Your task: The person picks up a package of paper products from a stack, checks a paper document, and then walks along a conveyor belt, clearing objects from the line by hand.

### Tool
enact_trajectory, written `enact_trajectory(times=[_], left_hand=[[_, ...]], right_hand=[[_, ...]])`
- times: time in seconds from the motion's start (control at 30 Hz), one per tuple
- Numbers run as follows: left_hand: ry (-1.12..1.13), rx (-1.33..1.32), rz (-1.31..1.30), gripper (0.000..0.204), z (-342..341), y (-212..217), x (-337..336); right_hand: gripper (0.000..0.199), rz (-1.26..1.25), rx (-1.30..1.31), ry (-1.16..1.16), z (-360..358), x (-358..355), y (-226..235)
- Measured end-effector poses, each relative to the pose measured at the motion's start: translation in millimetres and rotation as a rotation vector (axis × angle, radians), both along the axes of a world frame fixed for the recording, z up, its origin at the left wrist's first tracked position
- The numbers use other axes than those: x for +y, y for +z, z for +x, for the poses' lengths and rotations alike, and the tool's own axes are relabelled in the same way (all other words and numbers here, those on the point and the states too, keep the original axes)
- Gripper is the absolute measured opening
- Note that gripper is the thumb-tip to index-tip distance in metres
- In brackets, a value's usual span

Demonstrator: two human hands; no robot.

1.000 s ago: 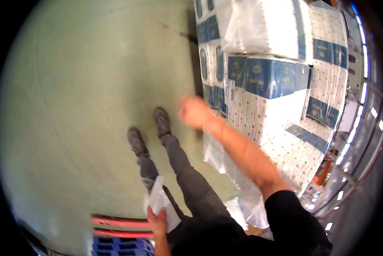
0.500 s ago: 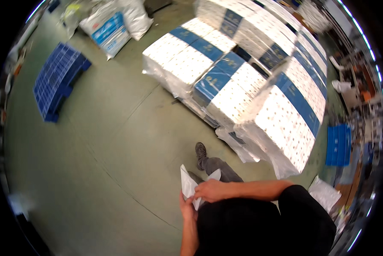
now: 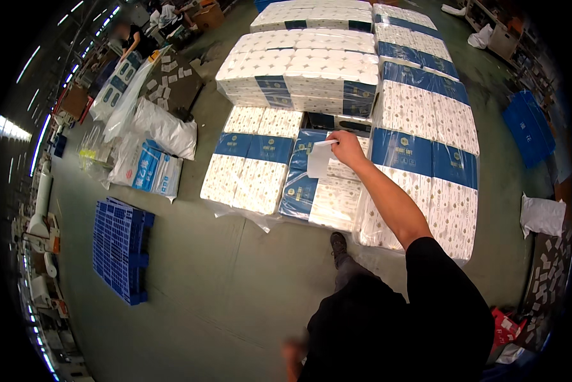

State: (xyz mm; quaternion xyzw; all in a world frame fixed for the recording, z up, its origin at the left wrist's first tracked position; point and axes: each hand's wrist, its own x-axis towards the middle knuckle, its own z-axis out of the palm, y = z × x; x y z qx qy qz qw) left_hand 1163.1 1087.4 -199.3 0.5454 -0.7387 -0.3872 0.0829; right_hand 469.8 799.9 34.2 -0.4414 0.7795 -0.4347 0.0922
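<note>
The white paper slip [image 3: 319,158], pinched only by its top edge, could flutter loose or land crooked as it hangs over the wrapped tissue packs [image 3: 324,191]. The right hand [image 3: 348,148] reaches far forward, arm straight, fingers closed on it. The left hand [image 3: 292,356] hangs low and blurred; its fingers cannot be made out.

Right hand [image 3: 348,148] outstretched (fingers pinched)

My kit: black short-sleeved top, sleeve ends above the elbow of my bare right forearm behind my right hand [image 3: 348,148]. Grey trousers, dark shoe [image 3: 338,243] below it. Left hand [image 3: 292,356] blurred.
</note>
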Motion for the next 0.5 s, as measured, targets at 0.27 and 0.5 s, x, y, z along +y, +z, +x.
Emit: enact_trajectory(times=[0.27, 0.5], left_hand=[[0.238, 0.18, 0.344, 0.027, -58, 32, -94], [0.306, 0.159, 0.603, 0.039, -174, 103, -282]], right_hand=[[0.048, 0.046, -0.135, -0.095, -46, 38, -8], [0.025, -0.094, -0.575, -0.105, 31, 132, 13]])
